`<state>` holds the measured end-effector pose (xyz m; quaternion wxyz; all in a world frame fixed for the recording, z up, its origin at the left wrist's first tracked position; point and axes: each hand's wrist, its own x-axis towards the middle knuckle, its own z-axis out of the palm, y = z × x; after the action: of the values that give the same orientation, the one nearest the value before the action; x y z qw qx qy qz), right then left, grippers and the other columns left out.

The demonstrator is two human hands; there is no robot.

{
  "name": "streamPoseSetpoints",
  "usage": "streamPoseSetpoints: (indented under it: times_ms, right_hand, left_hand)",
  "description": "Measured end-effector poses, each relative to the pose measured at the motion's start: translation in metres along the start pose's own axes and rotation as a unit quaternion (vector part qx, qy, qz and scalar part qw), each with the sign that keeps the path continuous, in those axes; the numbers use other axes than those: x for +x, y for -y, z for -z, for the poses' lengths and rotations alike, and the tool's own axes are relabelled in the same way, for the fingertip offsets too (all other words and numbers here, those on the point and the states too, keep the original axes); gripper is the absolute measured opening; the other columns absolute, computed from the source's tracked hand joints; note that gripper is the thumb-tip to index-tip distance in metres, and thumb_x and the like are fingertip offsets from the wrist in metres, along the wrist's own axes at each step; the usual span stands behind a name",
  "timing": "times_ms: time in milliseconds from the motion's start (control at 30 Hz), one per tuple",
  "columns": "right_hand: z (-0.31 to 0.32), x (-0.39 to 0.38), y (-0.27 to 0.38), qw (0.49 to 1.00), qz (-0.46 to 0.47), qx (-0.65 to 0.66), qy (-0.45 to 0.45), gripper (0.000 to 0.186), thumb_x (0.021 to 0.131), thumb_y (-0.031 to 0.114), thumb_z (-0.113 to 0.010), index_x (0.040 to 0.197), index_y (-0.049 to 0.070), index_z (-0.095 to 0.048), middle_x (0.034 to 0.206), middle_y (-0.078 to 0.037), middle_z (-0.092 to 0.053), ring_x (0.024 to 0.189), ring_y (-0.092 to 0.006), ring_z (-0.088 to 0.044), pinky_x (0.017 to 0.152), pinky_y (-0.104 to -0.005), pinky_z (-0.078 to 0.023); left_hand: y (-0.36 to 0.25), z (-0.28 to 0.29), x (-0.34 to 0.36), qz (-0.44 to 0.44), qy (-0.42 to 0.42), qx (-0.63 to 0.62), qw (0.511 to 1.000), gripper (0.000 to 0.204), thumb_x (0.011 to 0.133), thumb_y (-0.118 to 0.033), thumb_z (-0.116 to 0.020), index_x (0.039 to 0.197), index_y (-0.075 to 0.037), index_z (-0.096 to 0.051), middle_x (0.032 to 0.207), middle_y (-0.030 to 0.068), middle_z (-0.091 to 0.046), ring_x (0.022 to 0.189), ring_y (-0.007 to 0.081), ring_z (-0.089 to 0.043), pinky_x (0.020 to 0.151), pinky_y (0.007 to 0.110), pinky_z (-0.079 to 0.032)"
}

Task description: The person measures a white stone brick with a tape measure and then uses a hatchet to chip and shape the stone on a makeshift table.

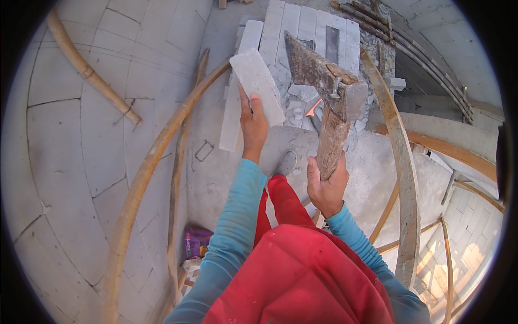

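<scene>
Red trousers (302, 270) filled bottom of view. Just above them, right hand (326, 186) was clamped round wooden handle of hatchet (329, 97), rusty head raised. Left of hatchet, left hand (252, 125) gripped 1 grey block (258, 86), tilted, fingers closed on its lower end. Beyond hatchet, rubble (297, 105), then row of stacked blocks (313, 24).

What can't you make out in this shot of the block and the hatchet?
Head view:
- Block: its underside faces away, and the left hand covers its lower end.
- Hatchet: the right hand wraps the handle's end.
- Feet: mostly hidden behind the red trousers.
- Purple packet: too small to identify.
</scene>
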<state>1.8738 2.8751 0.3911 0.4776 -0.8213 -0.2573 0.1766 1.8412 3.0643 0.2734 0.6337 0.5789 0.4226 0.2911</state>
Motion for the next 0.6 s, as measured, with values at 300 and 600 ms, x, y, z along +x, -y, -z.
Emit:
streamPoseSetpoints:
  times_ms: [300,600]
  right_hand:
    - [-0.007,-0.007,-0.033,0.996,-0.049,-0.051,0.060,0.030,0.096,0.017,-0.070,0.116,0.001,-0.055,0.076,-0.018,-0.066,0.069,-0.0332,-0.070,0.062,-0.0389,-0.053]
    - [-0.006,0.025,0.020,0.996,0.041,0.050,-0.059,0.032,0.094,0.014,-0.073,0.117,0.000,-0.055,0.078,-0.019,-0.068,0.070,-0.0379,-0.072,0.062,-0.0399,-0.054]
  left_hand:
    - [-0.005,-0.005,-0.004,0.027,0.010,0.018,0.999,0.069,0.110,-0.041,-0.040,0.164,-0.005,-0.018,0.159,0.0262,-0.039,0.143,0.0347,-0.046,0.115,0.037,-0.036]
    - [0.005,-0.002,-0.008,-0.015,-0.005,0.025,1.000,0.069,0.110,-0.041,-0.040,0.163,-0.001,-0.019,0.157,0.0279,-0.041,0.142,0.0380,-0.046,0.116,0.039,-0.036]
